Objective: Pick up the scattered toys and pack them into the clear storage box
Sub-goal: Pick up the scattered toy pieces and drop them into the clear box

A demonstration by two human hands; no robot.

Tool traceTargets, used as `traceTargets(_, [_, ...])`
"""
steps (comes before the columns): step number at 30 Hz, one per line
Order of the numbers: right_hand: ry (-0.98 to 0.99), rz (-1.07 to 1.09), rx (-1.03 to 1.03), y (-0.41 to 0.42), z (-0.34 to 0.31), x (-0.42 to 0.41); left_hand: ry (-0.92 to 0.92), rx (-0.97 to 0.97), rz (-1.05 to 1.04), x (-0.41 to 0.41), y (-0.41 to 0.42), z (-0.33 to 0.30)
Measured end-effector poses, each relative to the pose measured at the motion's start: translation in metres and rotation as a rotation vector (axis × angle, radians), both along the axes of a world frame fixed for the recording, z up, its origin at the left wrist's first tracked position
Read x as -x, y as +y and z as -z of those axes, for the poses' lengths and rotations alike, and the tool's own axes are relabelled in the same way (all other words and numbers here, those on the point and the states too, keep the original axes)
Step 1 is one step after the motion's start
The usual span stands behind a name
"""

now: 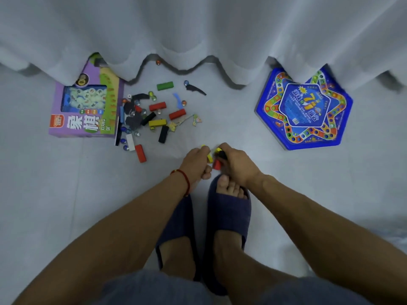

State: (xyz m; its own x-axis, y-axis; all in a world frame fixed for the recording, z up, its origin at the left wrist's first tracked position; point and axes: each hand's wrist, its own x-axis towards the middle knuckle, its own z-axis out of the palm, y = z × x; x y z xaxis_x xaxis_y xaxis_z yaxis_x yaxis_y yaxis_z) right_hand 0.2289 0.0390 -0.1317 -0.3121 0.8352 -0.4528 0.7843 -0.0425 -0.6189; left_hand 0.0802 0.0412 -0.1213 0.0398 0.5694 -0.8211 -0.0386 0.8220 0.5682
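Observation:
Small wooden blocks in red, yellow, black and green lie scattered on the pale floor, among them a red block, a green block and a black block, mixed with glass marbles and flat dark pieces. My left hand grips a yellow block. My right hand holds several blocks, with a red one and a yellow one showing. Both hands meet low over the floor in front of my feet. No clear storage box is in view.
A purple chess-set box lies at the left beside the pile. A blue star-shaped game board lies at the right. White curtains hang along the back, with one marble under their hem. My feet in dark slippers stand below my hands.

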Motion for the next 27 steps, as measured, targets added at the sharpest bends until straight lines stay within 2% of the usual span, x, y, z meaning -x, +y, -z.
traceTargets(3, [0.105, 0.062, 0.002, -0.005, -0.021, -0.007, -0.099, -0.026, 0.040, -0.011, 0.005, -0.013])
traceTargets(7, [0.198, 0.096, -0.116, 0.001, -0.072, -0.023, -0.080, -0.163, 0.173, -0.020, 0.023, -0.063])
traceTargets(12, [0.325, 0.464, -0.315, -0.021, -0.167, -0.055, -0.127, -0.318, 0.407, -0.071, 0.047, -0.174])
traceTargets(14, [0.415, 0.646, -0.357, -0.044, -0.207, -0.080, -0.182, -0.318, 0.592, -0.104, 0.051, -0.223])
traceTargets(17, [0.460, 0.877, -0.467, -0.099, -0.261, -0.133, -0.235, -0.225, 1.071, -0.168, 0.041, -0.300])
traceTargets(19, [0.519, 1.013, -0.502, -0.148, -0.284, -0.170, -0.193, -0.217, 1.332, -0.215, 0.016, -0.343])
traceTargets(21, [0.520, 1.200, -0.491, -0.201, -0.293, -0.202, -0.107, -0.243, 1.488, -0.259, -0.019, -0.368])
traceTargets(24, [0.529, 1.558, -0.297, -0.277, -0.284, -0.245, -0.024, -0.214, 1.634, -0.308, -0.070, -0.376])
traceTargets(27, [0.520, 1.724, -0.129, -0.325, -0.270, -0.263, 0.175, -0.333, 1.720, -0.320, -0.099, -0.371])
